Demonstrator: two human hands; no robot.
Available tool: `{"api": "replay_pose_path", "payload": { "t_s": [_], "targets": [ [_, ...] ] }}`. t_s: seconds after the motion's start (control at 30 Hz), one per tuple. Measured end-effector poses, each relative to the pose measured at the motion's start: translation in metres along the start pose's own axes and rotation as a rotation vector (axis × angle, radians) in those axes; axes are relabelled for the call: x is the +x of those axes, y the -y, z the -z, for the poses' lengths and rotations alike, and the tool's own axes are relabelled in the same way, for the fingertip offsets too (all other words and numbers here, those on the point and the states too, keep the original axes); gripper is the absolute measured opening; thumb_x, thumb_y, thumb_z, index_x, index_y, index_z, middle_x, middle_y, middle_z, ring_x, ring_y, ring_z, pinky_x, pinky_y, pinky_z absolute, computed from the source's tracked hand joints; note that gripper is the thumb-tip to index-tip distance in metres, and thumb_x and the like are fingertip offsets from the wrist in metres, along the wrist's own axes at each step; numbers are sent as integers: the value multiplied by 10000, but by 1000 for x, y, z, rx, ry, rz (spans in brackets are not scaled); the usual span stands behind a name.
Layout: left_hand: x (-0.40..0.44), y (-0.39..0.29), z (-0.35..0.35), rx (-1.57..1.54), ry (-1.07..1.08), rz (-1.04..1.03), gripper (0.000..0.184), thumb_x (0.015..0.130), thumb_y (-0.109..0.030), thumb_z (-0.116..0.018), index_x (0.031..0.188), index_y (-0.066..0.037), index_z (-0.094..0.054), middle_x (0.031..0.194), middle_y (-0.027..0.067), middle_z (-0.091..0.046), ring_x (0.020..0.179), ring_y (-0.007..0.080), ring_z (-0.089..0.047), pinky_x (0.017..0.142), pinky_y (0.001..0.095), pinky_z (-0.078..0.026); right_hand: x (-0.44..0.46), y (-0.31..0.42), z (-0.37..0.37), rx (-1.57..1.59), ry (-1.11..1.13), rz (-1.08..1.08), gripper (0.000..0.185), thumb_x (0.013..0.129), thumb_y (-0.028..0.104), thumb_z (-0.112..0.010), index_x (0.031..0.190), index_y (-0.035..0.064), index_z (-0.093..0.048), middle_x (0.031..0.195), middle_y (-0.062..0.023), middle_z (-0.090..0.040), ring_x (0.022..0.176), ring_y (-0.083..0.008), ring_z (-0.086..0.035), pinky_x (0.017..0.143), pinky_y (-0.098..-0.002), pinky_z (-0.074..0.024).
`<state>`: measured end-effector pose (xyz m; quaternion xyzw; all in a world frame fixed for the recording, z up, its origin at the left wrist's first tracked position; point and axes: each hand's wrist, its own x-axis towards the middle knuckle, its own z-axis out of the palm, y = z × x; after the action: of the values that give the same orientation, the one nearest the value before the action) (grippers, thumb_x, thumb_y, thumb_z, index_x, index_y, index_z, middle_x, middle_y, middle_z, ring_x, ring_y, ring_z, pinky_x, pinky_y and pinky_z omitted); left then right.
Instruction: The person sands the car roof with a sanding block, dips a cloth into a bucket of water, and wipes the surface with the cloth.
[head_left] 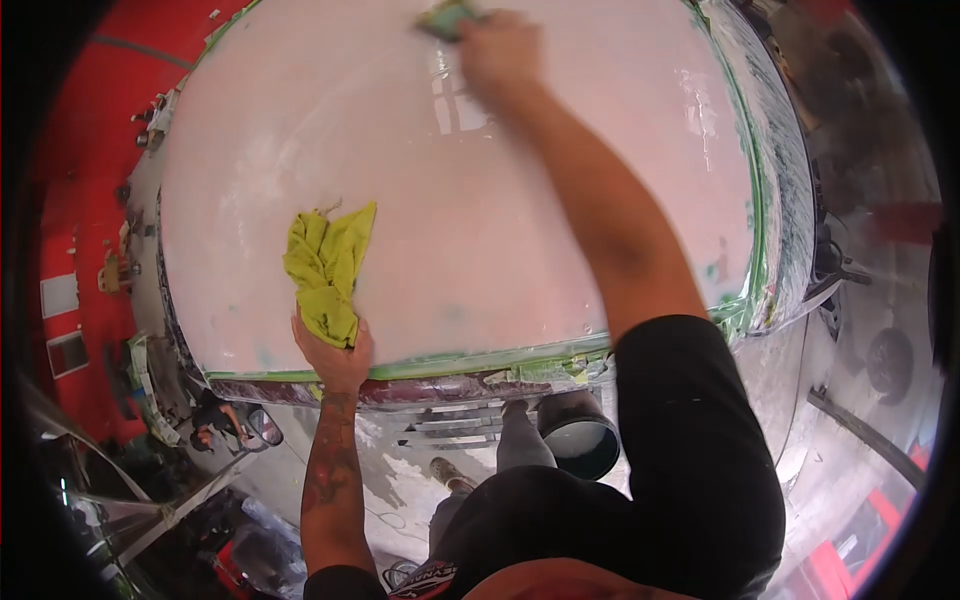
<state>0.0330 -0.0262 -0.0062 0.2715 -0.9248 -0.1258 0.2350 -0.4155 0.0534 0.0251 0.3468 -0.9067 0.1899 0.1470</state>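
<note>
Across the glossy pale-pink flat panel, 2 hands grip.
Right hand clasps a blurred, seemingly rectangular green pad far out; left hand grasps the crumpled yellow-green cloth nearer; tilting the pad could gouge the panel.

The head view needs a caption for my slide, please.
Over a pale pink panel, the left hand holds a lime cloth, the right hand a blurred green pad.

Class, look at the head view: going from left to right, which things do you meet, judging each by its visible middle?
Red wall, yellow-green cloth, green pad, right hand, dark bucket, dark round object on the floor.
</note>
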Motion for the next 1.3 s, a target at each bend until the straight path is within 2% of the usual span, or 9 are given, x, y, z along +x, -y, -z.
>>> {"api": "replay_pose_path", "payload": {
  "t_s": [0.13,0.27,0.53,0.7,0.87,0.97,1.17,1.2,1.3],
  "targets": [
    [8,-10,7,-45,0,25,790,769,-266,-715,1421,22,-374,1445,259,-397,1357,454,-349,1147,614,-196,-57,-211,77,-270,90,-715,418,942,392,-433,1301,251,-594,1250,-136,-614,1180,-308,-561,951,-496,-441],
    [11,-18,9,36,77,-6,752,778,-248,-690,1418,-4,-381,1458,227,-394,1384,421,-337,1131,649,-172,-60,-195,68,-400,39,-828,426,942,406,-443,1279,208,-613,1261,-158,-583,1183,-356,-542,948,-505,-443],
    [8,-9,6,59,43,-33,761,780,-257,-710,1422,-19,-380,1456,214,-406,1358,392,-389,1130,639,-193,-116,240,-20,442,100,230,276,889,204,-538,1075,84,-703,1071,-118,-618,1100,-297,-531,925,-477,-410],
    [8,-7,1,48,0,-32,794,768,-272,-746,1424,-23,-375,1460,204,-407,1345,383,-406,1123,635,-215,-101,90,17,-45,39,-6,393,862,277,-603,1250,215,-612,1207,-154,-580,1129,-337,-547,926,-531,-428],
    [10,-6,5,77,41,-32,796,779,-291,-741,1429,-39,-357,1486,190,-382,1393,363,-359,1122,646,-198,-157,-145,101,-411,109,-844,391,955,395,-493,1326,287,-553,1235,-141,-566,1154,-331,-546,934,-500,-441],
    [3,-11,5,72,64,-22,790,794,-297,-729,1435,-48,-341,1503,175,-367,1427,350,-319,1123,652,-183,-167,-130,100,-469,37,-926,382,950,393,-493,1304,270,-567,1229,-155,-558,1135,-340,-549,932,-495,-440],
    [8,-4,-2,0,20,-19,739,834,-257,-696,1444,-52,-332,1510,153,-368,1439,333,-309,1136,644,-156,-170,194,8,44,-56,54,361,857,178,-570,1207,170,-657,1130,-175,-592,1067,-336,-551,904,-509,-424],
    [6,0,-1,-30,21,-7,723,845,-230,-684,1450,-54,-330,1506,151,-375,1436,328,-314,1142,643,-145,-171,218,25,219,279,28,423,919,227,-493,1329,175,-584,1317,-164,-543,1245,-363,-483,1045,-566,-367],
    [8,41,13,-13,125,20,711,852,-184,-670,1460,-40,-331,1488,165,-397,1424,332,-337,1158,640,-116,-182,163,41,-96,189,-65,422,919,234,-495,1332,240,-580,1275,-147,-555,1204,-346,-510,948,-515,-418]
  ]
}}
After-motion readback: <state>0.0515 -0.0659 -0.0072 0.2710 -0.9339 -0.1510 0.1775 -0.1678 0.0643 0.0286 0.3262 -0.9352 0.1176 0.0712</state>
